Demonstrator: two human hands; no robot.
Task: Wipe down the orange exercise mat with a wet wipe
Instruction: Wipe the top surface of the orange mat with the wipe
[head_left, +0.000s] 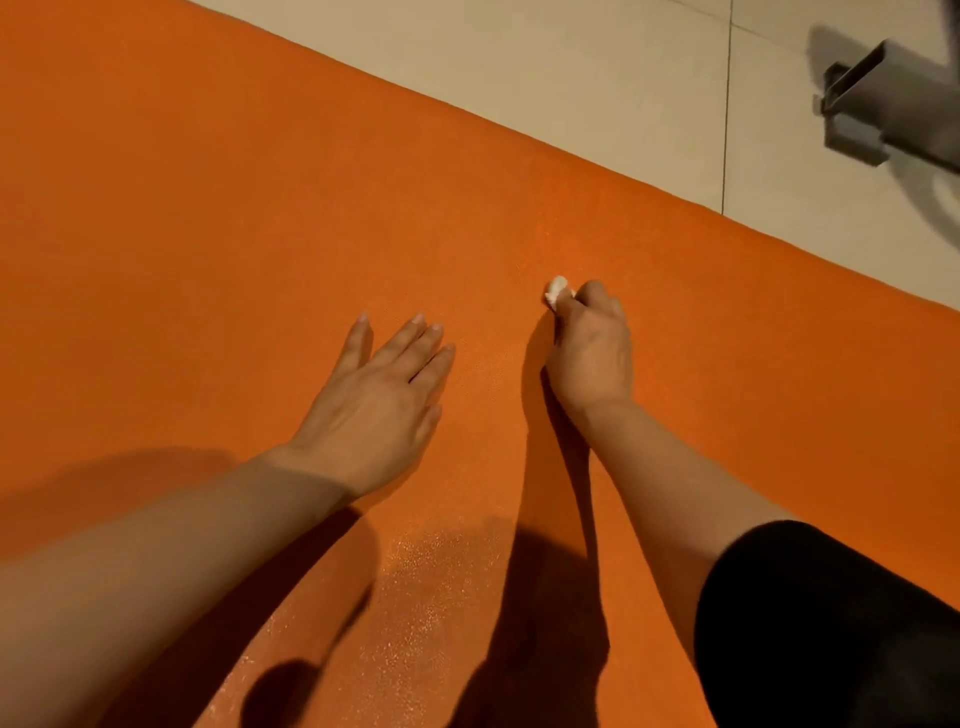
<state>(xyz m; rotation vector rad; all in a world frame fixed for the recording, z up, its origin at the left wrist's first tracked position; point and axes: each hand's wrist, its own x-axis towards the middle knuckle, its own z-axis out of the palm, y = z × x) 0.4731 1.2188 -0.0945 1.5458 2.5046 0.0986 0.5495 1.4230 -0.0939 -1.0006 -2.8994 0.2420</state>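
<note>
Orange exercise mat (208, 208) lies flat on the tiled floor (571, 67), likely soft, grippy and light. Left hand (379, 395) rests on it with fingers straight, pinning it. Just beside, right hand (592, 348) pinches a small bunched wet wipe (557, 290) against the mat; limp and damp, it is best held wadded at the fingertips.

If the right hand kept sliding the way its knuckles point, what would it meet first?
Only more orange mat ahead of the right hand and its wet wipe, then probably the mat's far edge and the tiled floor. Nothing visible blocks that line.
</note>
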